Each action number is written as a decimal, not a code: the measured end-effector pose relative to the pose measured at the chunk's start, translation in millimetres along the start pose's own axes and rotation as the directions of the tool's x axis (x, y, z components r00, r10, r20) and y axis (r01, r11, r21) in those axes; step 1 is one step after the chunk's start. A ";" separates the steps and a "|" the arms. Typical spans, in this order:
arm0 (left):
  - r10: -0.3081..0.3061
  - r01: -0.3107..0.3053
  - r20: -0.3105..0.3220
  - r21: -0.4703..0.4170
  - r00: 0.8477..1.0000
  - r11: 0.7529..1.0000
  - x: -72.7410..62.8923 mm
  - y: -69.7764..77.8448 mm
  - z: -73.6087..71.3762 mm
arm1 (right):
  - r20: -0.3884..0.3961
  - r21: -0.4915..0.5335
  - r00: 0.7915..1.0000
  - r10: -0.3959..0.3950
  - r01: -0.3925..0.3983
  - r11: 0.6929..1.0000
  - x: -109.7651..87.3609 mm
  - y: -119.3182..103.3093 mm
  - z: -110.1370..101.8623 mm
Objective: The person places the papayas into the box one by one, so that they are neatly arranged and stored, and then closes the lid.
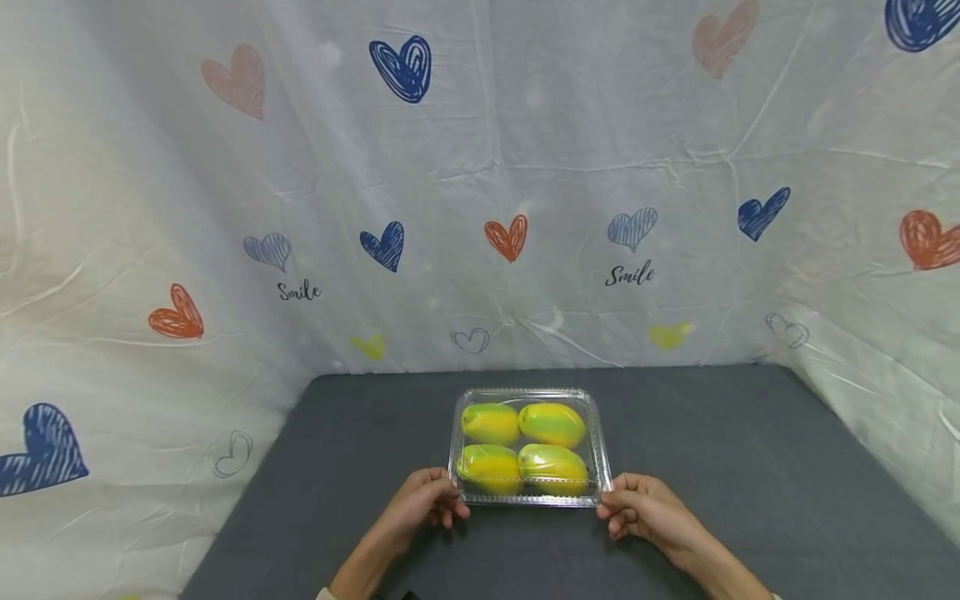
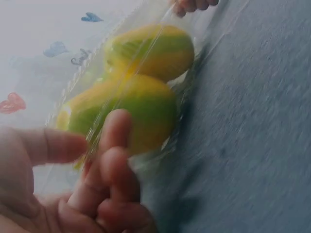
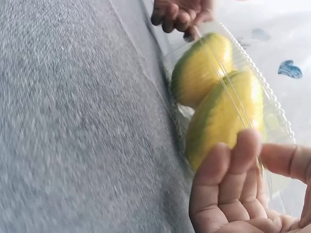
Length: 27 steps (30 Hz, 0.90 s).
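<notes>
A clear plastic clamshell box [image 1: 529,501] with a ridged rim, lid down, holds several yellow-green mangoes [image 1: 551,425] in two rows. My left hand [image 1: 423,504] pinches the near left corner of its rim between thumb and fingers. At the near right corner, my right hand [image 1: 648,510] grips the rim the same way. In the left wrist view the thumb [image 2: 60,145] lies on the lid side, with fingers curled below the edge. The right wrist view shows fingertips [image 3: 247,143] at the rim beside a mango [image 3: 228,109].
A dark grey cloth-covered table [image 1: 360,442] spreads under and around the box. Behind it and at both sides hangs a pale curtain [image 1: 555,125] printed with hearts and the word "Smile".
</notes>
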<state>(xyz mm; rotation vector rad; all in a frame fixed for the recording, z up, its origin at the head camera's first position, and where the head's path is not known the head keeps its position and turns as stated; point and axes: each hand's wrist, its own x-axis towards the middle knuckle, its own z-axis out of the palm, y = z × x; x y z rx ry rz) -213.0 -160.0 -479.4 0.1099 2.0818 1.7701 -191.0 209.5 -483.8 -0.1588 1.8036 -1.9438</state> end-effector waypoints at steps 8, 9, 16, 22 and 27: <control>0.007 -0.009 -0.059 -0.025 0.998 1.000 -0.4 0.0 6.0 | -0.082 -0.039 0.997 -0.003 0.000 0.999 0.0 -0.5 8.3; 0.001 -0.003 -0.038 -0.028 0.999 1.000 -1.1 1.0 5.1 | -0.079 -0.040 0.997 0.002 -0.006 0.999 -0.5 -0.9 7.9; -0.054 0.053 0.242 0.008 0.969 0.999 -4.7 6.8 -9.5 | -0.007 -0.054 0.999 0.036 -0.036 0.998 -4.8 -4.1 -1.0; -0.045 0.035 0.317 0.037 0.947 0.999 -6.4 6.5 -18.9 | 0.026 -0.121 1.000 0.011 -0.007 0.993 -7.5 -1.0 -5.5; -0.036 0.014 0.362 0.062 0.931 0.998 -9.3 8.0 -24.4 | -0.012 -0.212 1.000 0.004 -0.007 0.977 -11.3 -3.1 -7.3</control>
